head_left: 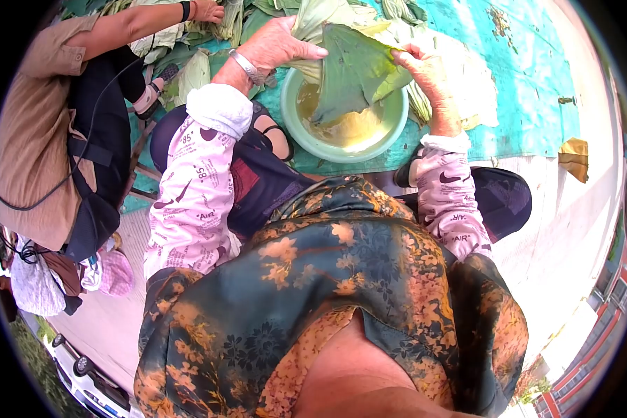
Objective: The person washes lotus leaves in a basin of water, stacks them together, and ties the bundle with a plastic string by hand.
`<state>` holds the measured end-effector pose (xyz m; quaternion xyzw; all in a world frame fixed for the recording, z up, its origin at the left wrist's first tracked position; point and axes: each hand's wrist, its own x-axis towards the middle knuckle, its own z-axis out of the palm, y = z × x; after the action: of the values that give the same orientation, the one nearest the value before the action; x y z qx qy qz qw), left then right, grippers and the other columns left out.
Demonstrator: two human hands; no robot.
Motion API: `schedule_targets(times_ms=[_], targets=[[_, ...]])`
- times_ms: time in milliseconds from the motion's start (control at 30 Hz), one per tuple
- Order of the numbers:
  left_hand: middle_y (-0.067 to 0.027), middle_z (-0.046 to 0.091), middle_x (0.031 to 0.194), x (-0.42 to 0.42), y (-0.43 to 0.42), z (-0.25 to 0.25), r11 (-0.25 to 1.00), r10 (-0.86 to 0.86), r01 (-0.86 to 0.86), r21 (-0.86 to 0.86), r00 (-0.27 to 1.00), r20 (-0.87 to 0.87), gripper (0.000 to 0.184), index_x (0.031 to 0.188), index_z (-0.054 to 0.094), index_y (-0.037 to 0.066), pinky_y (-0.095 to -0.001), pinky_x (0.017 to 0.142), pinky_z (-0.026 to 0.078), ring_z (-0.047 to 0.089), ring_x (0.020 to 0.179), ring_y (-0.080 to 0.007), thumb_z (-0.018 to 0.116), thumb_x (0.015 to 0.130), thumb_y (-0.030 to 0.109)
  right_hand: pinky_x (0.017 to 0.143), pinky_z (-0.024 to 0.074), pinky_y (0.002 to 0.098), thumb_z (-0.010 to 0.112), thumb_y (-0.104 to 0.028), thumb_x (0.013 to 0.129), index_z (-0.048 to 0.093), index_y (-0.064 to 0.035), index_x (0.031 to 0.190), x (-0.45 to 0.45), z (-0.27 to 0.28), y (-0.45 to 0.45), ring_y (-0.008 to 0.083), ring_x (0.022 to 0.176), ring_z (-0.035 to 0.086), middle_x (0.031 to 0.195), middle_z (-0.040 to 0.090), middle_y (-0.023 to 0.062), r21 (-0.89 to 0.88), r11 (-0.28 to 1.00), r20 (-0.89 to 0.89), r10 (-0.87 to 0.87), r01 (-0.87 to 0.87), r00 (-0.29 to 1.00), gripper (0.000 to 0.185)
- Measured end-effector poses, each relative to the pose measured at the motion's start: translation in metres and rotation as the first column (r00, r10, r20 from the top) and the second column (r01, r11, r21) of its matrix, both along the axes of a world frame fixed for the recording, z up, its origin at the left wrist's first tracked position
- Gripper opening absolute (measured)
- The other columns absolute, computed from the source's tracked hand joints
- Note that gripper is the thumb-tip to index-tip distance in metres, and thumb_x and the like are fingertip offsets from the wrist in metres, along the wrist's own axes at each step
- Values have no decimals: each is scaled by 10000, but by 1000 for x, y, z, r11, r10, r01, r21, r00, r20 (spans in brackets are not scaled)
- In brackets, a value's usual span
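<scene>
A large green leaf hangs between my two hands over a pale green basin. Its lower end reaches down in front of yellowish-brown water. My left hand, with a silver bracelet at the wrist, is closed on the leaf's left side, thumb pointing right. On the other side, my right hand pinches the leaf's upper right edge between thumb and fingers. Paler, wilted leaves lie just behind the basin and beside my right hand.
A co-worker in a tan shirt sits at the left, one hand among more leaves. Beneath the leaves and basin spreads a turquoise sheet. A dry brown piece lies by its right edge. Bags and cloths are at lower left.
</scene>
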<state>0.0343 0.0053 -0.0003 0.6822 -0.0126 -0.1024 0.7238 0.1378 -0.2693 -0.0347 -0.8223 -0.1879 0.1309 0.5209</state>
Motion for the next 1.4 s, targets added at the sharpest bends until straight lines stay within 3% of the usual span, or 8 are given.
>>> schedule_targets(times_ms=[333,633,733,767,867,933,1167,1400], targets=[[-102,611,941,-12,17,16,912,399,-395,-107,916,24,405,1065,507,-9,-277,728,498,612,809,-179,660,690,-28,683,521,266,626,-103,795,578,51,905,62,17,-37,165,771,619,832,624,103,377,851,117,-436,367,892,195],[-131,587,1000,-19,24,36,716,689,-670,-196,724,40,432,1085,483,-29,-296,789,487,599,870,-207,645,687,-74,694,474,242,516,-37,805,584,21,909,148,66,-32,114,757,564,804,593,59,703,682,291,-537,204,792,137],[-131,589,994,-32,29,57,721,680,-665,-194,733,12,430,1082,483,-31,-296,782,488,601,860,-207,649,686,-67,641,489,257,543,-102,805,587,9,893,160,56,-41,149,686,582,780,592,79,599,780,465,-522,181,715,149],[-129,591,992,-35,25,62,713,691,-684,-155,723,-8,416,1072,488,-33,-295,777,489,603,849,-205,651,689,-57,734,479,251,575,-6,774,575,28,945,185,17,-64,135,820,591,896,616,80,673,726,278,-425,141,861,175],[-126,593,987,-39,18,71,711,695,-692,-129,719,-28,415,1071,488,-36,-291,773,490,605,838,-202,655,690,-47,697,439,216,551,4,718,631,-43,893,169,-58,-92,92,736,552,817,622,27,310,884,265,-433,349,861,198],[-119,594,992,-40,15,72,730,672,-672,-128,739,-45,417,1088,483,-27,-295,765,495,602,850,-197,640,702,-51,775,440,242,575,-30,719,637,-77,902,161,-113,-127,122,824,572,899,636,39,-254,884,294,-316,392,902,199],[-112,597,997,-41,5,81,764,635,-641,-82,768,-88,413,1098,494,-14,-304,750,504,603,849,-194,624,709,-64,812,423,275,480,78,640,604,-66,811,136,-172,-173,213,866,574,886,614,71,-500,854,337,40,143,941,256],[-111,604,983,-40,-2,85,769,630,-636,-60,771,-91,389,1084,507,-8,-304,740,507,607,837,-195,621,715,-58,859,411,301,430,35,687,628,-142,914,105,-135,-151,264,986,548,1037,603,81,-696,666,301,-70,269,951,349]])
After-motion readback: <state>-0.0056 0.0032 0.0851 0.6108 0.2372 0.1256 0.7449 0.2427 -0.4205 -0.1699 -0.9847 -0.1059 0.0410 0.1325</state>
